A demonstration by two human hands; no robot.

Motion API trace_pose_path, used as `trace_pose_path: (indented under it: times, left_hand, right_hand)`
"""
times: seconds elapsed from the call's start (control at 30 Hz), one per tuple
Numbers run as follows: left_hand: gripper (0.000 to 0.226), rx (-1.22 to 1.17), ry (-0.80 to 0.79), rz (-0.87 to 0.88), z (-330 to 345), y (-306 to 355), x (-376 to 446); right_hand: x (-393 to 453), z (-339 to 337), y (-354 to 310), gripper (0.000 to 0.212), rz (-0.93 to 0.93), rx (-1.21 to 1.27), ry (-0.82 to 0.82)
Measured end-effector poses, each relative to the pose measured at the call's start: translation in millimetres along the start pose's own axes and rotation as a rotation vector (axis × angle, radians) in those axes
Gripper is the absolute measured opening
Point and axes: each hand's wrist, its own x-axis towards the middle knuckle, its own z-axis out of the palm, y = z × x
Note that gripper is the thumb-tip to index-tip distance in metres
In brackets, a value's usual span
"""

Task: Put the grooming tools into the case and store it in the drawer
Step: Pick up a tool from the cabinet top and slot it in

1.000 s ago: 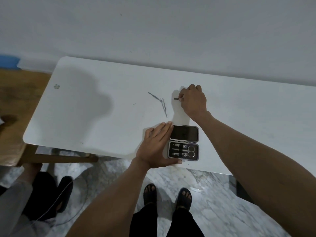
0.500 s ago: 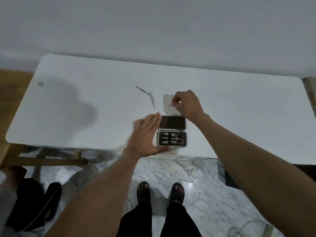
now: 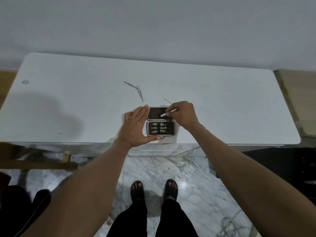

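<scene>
A small grooming case lies open near the table's front edge, its dark lid folded back. The lower half holds scissors and several small metal tools. My left hand rests flat against the case's left side, fingers along the lid and thumb at the front edge. My right hand pinches a thin metal tool over the lid. Two slim metal tools lie loose on the table behind the case, and a thin needle-like one lies just behind my right hand.
The white table stands against a pale wall. Wooden furniture sits to the right, a wooden frame at lower left. My sandalled feet stand on marble floor; a cable coil lies at lower right. No drawer shows.
My right hand has brought the thin tool from the table behind the case to over the open lid. My left hand has stayed at the case's left side. The camera has shifted.
</scene>
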Motion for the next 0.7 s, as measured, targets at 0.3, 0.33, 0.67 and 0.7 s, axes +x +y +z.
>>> trace_pose_path:
  times: [0.3, 0.33, 0.67, 0.7]
  left_hand:
    - [0.125, 0.002, 0.002, 0.013, 0.4, -0.7, -0.3]
    - [0.125, 0.002, 0.000, 0.013, 0.3, -0.7, -0.4]
    - [0.125, -0.004, 0.025, 0.017, 0.8, -0.5, -0.6]
    - [0.125, -0.004, 0.030, 0.018, 1.3, -0.6, -0.6]
  right_hand:
    - [-10.1, 9.6, 9.3, 0.008, -0.022, -0.163, 0.036]
    - [-10.8, 9.5, 8.5, 0.009, -0.026, -0.193, 0.042]
    - [-11.2, 6.9, 7.6, 0.014, -0.128, -0.366, 0.027]
    - [-11.1, 6.8, 7.4, 0.015, -0.136, -0.375, 0.024]
